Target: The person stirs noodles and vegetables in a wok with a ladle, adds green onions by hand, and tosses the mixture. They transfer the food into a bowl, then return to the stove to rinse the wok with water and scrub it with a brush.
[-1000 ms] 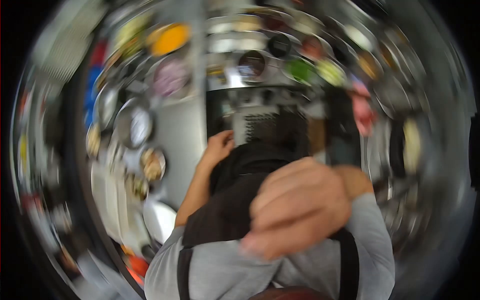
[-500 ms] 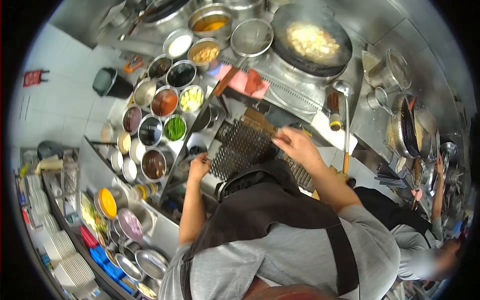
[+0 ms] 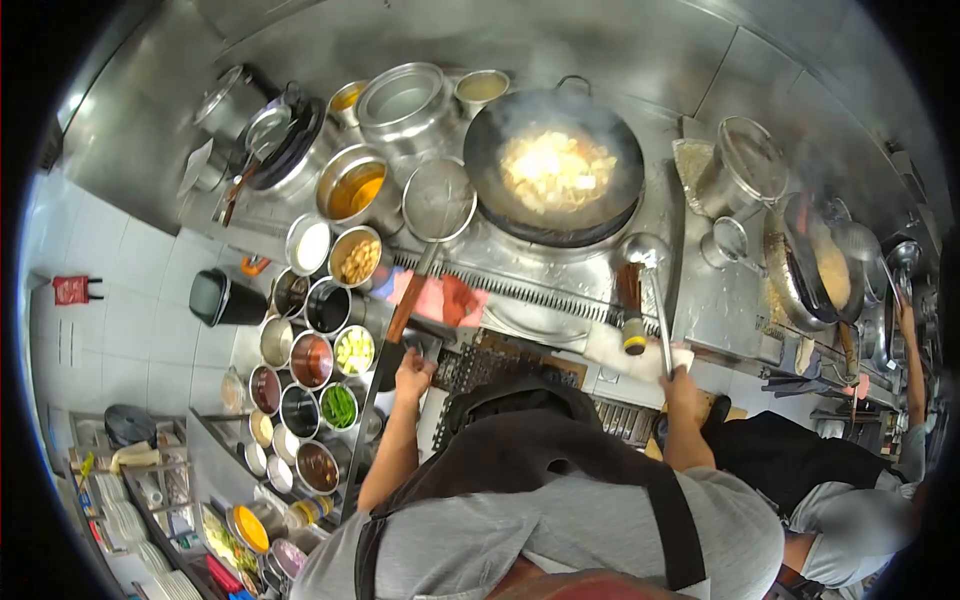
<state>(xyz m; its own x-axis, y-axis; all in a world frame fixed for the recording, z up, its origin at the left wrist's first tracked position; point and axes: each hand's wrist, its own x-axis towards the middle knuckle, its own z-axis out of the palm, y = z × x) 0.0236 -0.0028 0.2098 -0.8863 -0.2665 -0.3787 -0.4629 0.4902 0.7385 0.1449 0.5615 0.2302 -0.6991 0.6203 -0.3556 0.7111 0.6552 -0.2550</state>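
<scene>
At steel surface [image 3: 657,190] in kitchen, w/ wok [image 3: 606,212] of steaming food [image 3: 555,172] & pots [image 3: 412,138] to wok's L; white tiles [image 3: 130,262] far L, another person [image 3: 795,455] far R. Gripping ladle [image 3: 660,310] by handle end w/ R hand [image 3: 680,388]. Extending fwd from hand, w/ bowl just R of wok. Can't tell if holding anything w/ L hand [image 3: 413,377], curled near strainer [image 3: 440,200] handle.
</scene>
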